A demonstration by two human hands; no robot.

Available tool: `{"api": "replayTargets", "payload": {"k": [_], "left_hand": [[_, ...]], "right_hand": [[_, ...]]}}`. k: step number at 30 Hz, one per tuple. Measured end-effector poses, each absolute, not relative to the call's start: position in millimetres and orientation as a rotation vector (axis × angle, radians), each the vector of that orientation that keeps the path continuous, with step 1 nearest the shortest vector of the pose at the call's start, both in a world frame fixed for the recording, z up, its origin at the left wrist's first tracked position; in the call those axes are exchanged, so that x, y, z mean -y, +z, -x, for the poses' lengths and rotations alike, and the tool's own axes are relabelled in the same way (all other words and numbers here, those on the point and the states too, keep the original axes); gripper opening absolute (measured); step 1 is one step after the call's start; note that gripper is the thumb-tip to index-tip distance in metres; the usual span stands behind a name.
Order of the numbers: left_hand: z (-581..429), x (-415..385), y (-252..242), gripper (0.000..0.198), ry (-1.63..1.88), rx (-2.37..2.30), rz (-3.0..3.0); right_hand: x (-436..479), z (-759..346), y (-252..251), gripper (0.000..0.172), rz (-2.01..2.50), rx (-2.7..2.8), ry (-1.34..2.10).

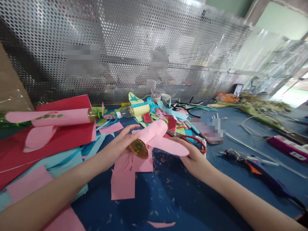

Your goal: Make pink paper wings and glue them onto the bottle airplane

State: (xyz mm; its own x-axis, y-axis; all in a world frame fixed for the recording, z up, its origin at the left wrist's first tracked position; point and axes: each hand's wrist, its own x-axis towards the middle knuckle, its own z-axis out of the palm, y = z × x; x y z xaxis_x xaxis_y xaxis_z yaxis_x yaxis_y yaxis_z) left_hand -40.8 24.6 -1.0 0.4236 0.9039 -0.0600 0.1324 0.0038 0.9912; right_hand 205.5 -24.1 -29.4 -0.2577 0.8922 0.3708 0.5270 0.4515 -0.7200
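Observation:
A plastic bottle wrapped in pink paper point(151, 134) is held above the blue table point(168, 199), its brownish base point(139, 148) turned toward me. My left hand point(120, 142) grips the bottle near the base, fingers curled round it. My right hand point(192, 157) holds the pink paper wing point(168, 146) that sticks out of the bottle's right side. Loose pink paper scraps point(125, 176) lie under the bottle.
A finished pink bottle plane point(57, 118) rests on red paper point(60, 136) at left. A yellow bottle plane point(138, 109), coloured scraps and red-handled scissors point(197, 141) lie behind. A glue gun point(255, 168) and purple box point(286, 147) sit right. Perforated metal screen point(144, 48) stands behind.

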Motion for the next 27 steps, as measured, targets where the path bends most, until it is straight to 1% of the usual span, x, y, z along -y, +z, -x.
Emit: {"api": "replayTargets", "payload": {"k": [2,5,7,9,10,13,15,19,21,23,27], "left_hand": [[39,-24,2,0.043,0.791,-1.024,-1.404],[37,-22,4,0.046,0.766,-1.059,-1.390],[36,-20,4,0.050,0.753,-1.068,-1.459],[36,-16,3,0.055,0.754,-1.048,-1.568],[36,-14,3,0.057,0.753,-1.035,-1.629],[37,-8,2,0.072,0.726,-1.026,-1.817],[39,-6,5,0.080,0.674,-1.000,-1.962],[47,-9,15,0.072,0.495,-1.039,-2.396],[52,-13,21,0.069,0.404,-1.086,-2.599],[57,-18,24,0.065,0.414,-1.076,-2.729],[59,-32,19,0.082,0.460,-1.022,-2.875]], "right_hand": [[25,-205,-31,0.024,1.243,1.941,0.518],[28,-202,-32,0.024,1.231,1.983,0.535],[31,-201,-33,0.029,1.147,1.978,0.608],[32,-201,-34,0.038,1.074,1.942,0.714],[32,-201,-35,0.039,1.043,1.923,0.762],[28,-200,-36,0.031,1.029,1.857,0.860],[25,-200,-36,0.028,1.095,1.738,1.012],[21,-198,-37,0.028,1.106,1.334,1.442],[20,-197,-37,0.027,1.088,1.223,1.516],[20,-197,-37,0.024,1.097,1.186,1.535],[21,-195,-35,0.023,1.096,1.207,1.560]]}}
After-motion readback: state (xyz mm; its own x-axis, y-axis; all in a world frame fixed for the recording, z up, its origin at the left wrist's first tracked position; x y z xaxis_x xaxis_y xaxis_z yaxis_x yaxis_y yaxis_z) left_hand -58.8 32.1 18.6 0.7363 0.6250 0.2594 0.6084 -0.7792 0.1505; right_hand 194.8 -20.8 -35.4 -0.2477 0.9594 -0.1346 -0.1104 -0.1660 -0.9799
